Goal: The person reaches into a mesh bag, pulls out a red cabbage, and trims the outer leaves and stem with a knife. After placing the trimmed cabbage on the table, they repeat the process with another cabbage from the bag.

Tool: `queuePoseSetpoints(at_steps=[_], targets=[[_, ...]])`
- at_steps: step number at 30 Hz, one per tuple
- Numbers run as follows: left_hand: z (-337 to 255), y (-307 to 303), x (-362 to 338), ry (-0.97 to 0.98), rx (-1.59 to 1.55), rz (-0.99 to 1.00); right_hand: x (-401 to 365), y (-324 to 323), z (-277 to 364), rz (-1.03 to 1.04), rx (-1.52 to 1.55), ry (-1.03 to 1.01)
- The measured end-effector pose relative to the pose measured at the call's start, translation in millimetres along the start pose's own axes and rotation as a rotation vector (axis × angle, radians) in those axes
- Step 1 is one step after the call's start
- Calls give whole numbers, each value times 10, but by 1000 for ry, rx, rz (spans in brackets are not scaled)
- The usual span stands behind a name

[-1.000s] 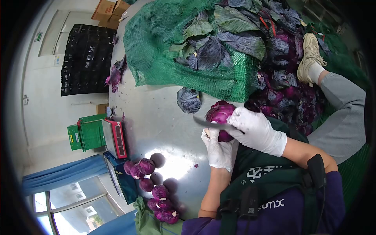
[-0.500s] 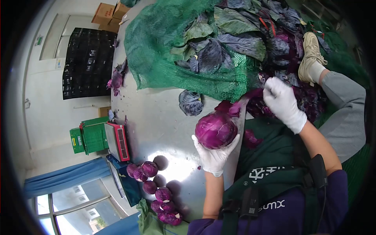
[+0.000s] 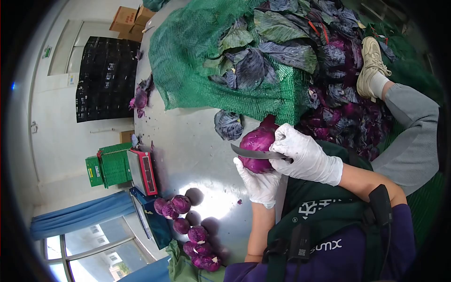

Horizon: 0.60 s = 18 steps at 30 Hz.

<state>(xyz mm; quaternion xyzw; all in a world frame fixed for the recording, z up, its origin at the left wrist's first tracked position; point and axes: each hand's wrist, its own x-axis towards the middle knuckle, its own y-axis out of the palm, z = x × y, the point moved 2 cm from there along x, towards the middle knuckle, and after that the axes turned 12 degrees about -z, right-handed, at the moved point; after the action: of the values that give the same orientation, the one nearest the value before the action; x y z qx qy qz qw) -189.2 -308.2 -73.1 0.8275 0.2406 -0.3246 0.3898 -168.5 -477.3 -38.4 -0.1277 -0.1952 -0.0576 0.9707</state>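
A purple cabbage (image 3: 257, 139) rests in my left hand (image 3: 261, 184), whose gloved fingers curl round its lower side above the metal table. My right hand (image 3: 305, 155), also in a white glove, is closed on a knife (image 3: 256, 153) with a dark curved blade that lies across the front of the cabbage. A loose leaf sticks up from the cabbage's top. Just above and left of it, a dark cabbage leaf (image 3: 228, 125) lies on the table.
Green netting (image 3: 183, 61) with large leaves covers the table's far side. Trimmed leaves (image 3: 345, 115) are heaped beside my leg. Several cabbages (image 3: 197, 234) lie at the lower left, near a red scale (image 3: 148, 173) and green crates (image 3: 116, 163). A metal tabletop (image 3: 188, 136) lies between.
My right hand has come from the leaf heap down and left to the cabbage, and the knife blade now shows across it. A leaf that trailed from the cabbage is gone.
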Motion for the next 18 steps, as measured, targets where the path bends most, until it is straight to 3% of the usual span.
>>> queuePoseSetpoints(at_steps=[5,7,10,16,18], targets=[[-3,6,-35,-190,-86,100,-34,-46,-268,-108,-129,51],[-21,31,-48,-323,-214,150,-36,-145,-397,-181,-19,262],[-31,49,-56,-519,-408,188,-52,-202,-366,-146,122,350],[26,-50,6,-445,-394,296,-145,-13,-138,-154,164,109],[26,-57,25,-372,-346,277,-154,-9,-80,-138,187,214]])
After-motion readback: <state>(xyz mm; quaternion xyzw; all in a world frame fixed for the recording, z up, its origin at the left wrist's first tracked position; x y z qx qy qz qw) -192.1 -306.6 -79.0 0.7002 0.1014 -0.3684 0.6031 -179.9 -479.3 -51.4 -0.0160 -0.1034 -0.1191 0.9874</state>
